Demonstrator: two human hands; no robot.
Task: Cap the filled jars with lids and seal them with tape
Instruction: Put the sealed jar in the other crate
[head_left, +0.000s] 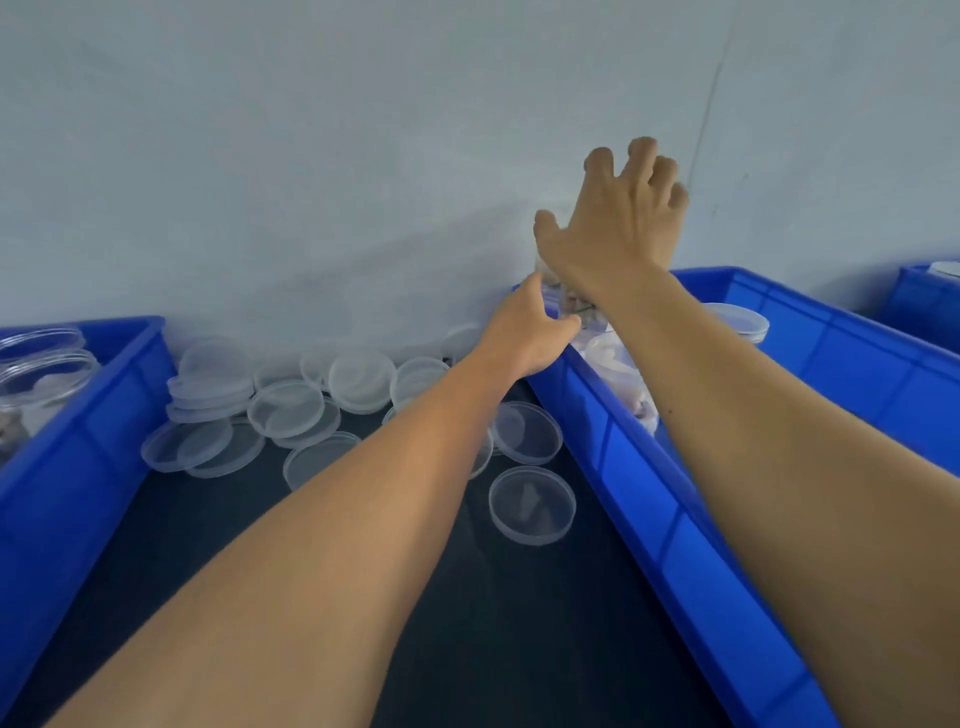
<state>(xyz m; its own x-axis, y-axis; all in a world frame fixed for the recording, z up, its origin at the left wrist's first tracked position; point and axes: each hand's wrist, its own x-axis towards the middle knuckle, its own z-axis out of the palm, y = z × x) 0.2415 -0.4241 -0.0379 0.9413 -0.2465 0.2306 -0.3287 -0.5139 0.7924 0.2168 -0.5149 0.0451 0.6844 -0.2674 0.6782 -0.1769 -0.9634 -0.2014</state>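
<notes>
My right hand's fingers (644, 166) are spread and hooked, raised in front of the wall with nothing in them. My left hand (530, 338) reaches over the near corner of the right bin (691, 525), and its fingers seem to close around a clear jar (566, 304) standing there, though the jar is mostly hidden behind both wrists, so I cannot tell how firm the hold is.

By my reckoning, the job is partway through. Two jars in the right bin, one near the rim (621, 364) and one further back (740, 322), look capped. I see no tape on them, nor any roll. The left bin (78, 441) holds open jars (47, 374) with contents and no lids. Many loose lids (291, 410) lie heaped on the dark desk (405, 649) between the bins, one lid (532, 504) lying apart nearer me. So plenty of capping remains, and sealing looks undone as far as I can see.
</notes>
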